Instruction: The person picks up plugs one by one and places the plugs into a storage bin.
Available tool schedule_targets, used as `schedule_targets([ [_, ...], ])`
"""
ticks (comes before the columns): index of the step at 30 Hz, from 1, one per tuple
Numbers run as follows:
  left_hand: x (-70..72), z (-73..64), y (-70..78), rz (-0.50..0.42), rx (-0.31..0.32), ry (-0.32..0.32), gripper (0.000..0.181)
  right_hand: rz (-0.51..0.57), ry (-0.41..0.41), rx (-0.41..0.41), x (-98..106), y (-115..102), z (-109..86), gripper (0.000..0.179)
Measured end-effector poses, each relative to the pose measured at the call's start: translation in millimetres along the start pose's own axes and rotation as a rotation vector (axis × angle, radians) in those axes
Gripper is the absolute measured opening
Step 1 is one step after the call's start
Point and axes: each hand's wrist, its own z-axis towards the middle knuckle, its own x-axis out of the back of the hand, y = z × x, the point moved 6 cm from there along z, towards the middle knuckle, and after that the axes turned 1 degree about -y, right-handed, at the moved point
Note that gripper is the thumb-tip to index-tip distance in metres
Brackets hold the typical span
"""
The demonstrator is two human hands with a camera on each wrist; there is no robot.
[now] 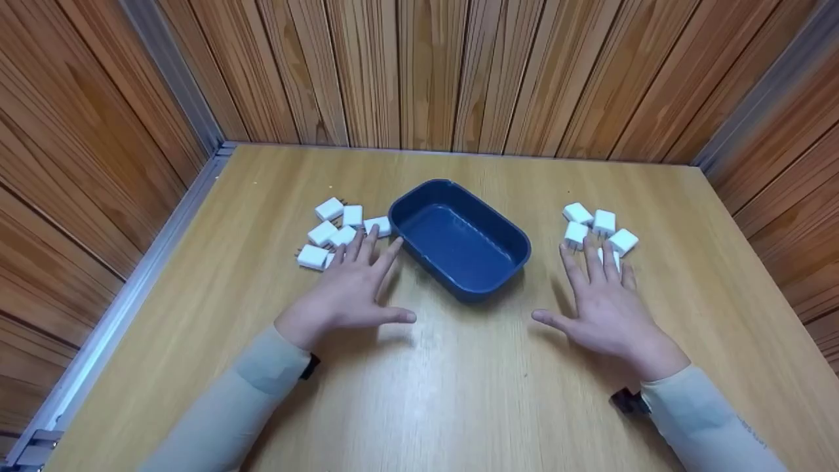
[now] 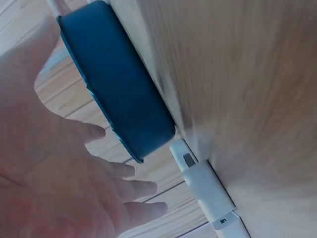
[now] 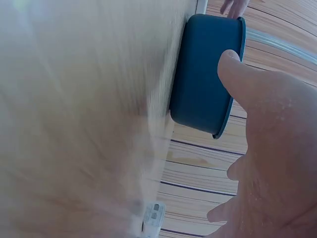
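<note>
A dark blue rectangular basin [image 1: 482, 288] stands at an angle on the table between two groups of white plug-in chargers. My left hand [image 1: 351, 292] hovers with fingers spread near the left group of chargers [image 1: 322, 234], its fingertips partly covering some of them. Over the near side of the right group of chargers [image 1: 604, 223], my right hand [image 1: 606, 308] is likewise spread, hiding part of one charger. Neither hand holds anything. In the left wrist view, the palm [image 2: 49, 168] is apart from the chargers [image 2: 208, 191]; the right wrist view shows one charger [image 3: 153, 218] beyond the fingers.
The light wooden table [image 1: 459, 393] meets a wood-panelled wall [image 1: 426, 78] at the back, with panels at both sides too. A metal rail [image 1: 131, 308] runs along the table's left edge. Small dark clips sit at both sleeve cuffs.
</note>
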Motion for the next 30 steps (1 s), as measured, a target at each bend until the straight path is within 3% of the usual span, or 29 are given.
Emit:
schedule_targets([
  [7,6.8,24.3,-6.1,-0.063,0.036,0.005,0.128,0.001,0.006,-0.013,4,9,6.1,0.124],
  [19,21.3,70.4,-15.7,-0.241,0.115,0.104,0.128,0.065,-0.022,-0.075,6,36,21.7,0.124],
  [24,24.0,85.4,-16.6,-0.336,0.151,0.107,0.121,0.080,-0.034,-0.106,8,46,29.6,0.123],
  [30,28.0,100.2,-18.1,-0.386,0.189,0.132,0.106,0.092,-0.038,-0.125,11,58,39.0,0.123],
])
